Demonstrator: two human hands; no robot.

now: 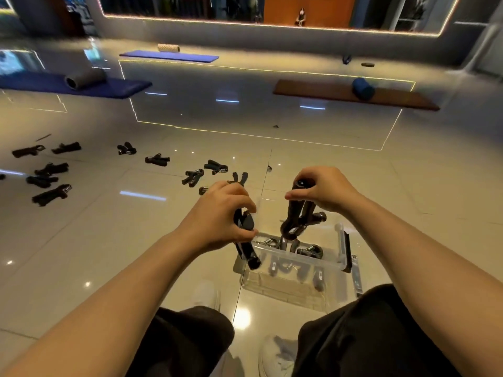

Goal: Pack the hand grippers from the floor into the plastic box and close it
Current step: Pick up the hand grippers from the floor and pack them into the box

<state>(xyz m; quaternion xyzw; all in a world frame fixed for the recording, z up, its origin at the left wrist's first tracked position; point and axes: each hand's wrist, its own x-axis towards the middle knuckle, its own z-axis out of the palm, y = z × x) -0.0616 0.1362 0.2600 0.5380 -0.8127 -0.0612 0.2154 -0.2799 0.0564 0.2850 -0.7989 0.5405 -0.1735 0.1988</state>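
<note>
A clear plastic box (280, 278) stands open on the tiled floor between my knees, with several black hand grippers (309, 251) lying inside. My left hand (220, 216) is shut on a black hand gripper (246, 240) that hangs down over the box's left edge. My right hand (324, 189) pinches the top handle of another hand gripper (295, 216), held upright above the box. Several more black hand grippers (50, 183) lie scattered across the floor to the left and ahead, the nearest (192, 177) just beyond my left hand.
The box's lid with a black latch (346, 251) stands at its right side. Blue exercise mats with foam rollers (81, 83) lie far left, a brown mat with a blue roller (362, 89) far right. A mirrored wall runs along the back.
</note>
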